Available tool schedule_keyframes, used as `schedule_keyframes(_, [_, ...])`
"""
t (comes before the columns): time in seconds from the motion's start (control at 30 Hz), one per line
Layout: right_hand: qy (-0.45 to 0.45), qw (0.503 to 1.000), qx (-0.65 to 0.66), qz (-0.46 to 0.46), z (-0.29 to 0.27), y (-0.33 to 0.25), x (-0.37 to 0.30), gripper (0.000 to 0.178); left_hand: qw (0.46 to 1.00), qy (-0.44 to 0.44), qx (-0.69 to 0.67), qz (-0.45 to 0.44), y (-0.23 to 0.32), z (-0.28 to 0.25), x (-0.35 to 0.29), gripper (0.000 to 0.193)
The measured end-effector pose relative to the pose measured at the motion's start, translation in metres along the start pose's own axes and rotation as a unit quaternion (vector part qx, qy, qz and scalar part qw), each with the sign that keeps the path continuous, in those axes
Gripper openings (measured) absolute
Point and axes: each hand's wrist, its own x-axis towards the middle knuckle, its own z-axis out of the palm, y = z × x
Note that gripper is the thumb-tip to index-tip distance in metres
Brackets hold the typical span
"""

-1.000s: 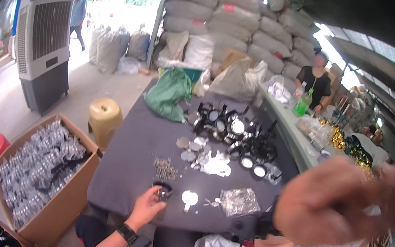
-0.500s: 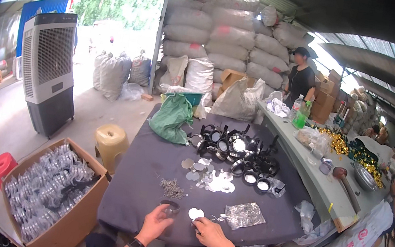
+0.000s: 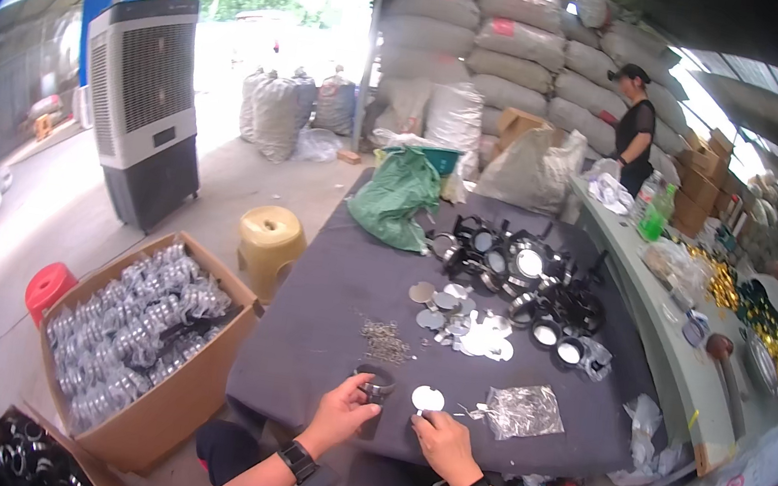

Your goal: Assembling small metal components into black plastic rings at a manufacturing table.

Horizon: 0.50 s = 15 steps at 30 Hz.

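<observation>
My left hand (image 3: 345,414) grips a dark ring-shaped part (image 3: 378,382) by its near side, close to the table's front edge. To its right, my right hand (image 3: 446,447) pinches the lower edge of a round white disc (image 3: 428,398) between thumb and fingers. Beyond my left hand is a small pile of tiny metal pieces (image 3: 384,340). Farther back lie loose silvery and white discs (image 3: 478,337), and behind them a heap of black round parts (image 3: 527,263), some with discs set in them. A clear bag of small metal pieces (image 3: 525,413) rests right of the disc.
An open carton (image 3: 171,411) of plastic-wrapped parts stands left of the table (image 3: 294,349), with a yellow stool (image 3: 271,241) behind it. A green sack (image 3: 397,199) lies at the table's far left. Along the right runs a workbench (image 3: 668,312); a person (image 3: 636,129) stands beyond.
The whole view has swung left, so the table and my hands appear farther right. Both hands stay near the table's front edge, holding the same ring and disc.
</observation>
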Motion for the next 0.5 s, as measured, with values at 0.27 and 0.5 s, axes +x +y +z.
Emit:
schedule_keyframes(0.27, [0.025, 0.999, -0.027, 0.021, -0.035, -0.005, -0.011, 0.015, 0.987, 0.000, 0.072, 0.141, -0.019, 0.029, 0.016, 0.055])
schedule_keyframes(0.5, [-0.001, 0.999, -0.024, -0.028, -0.023, -0.019, 0.008, 0.014, 0.993, 0.033, 0.066, 0.095, -0.012, 0.017, 0.005, 0.056])
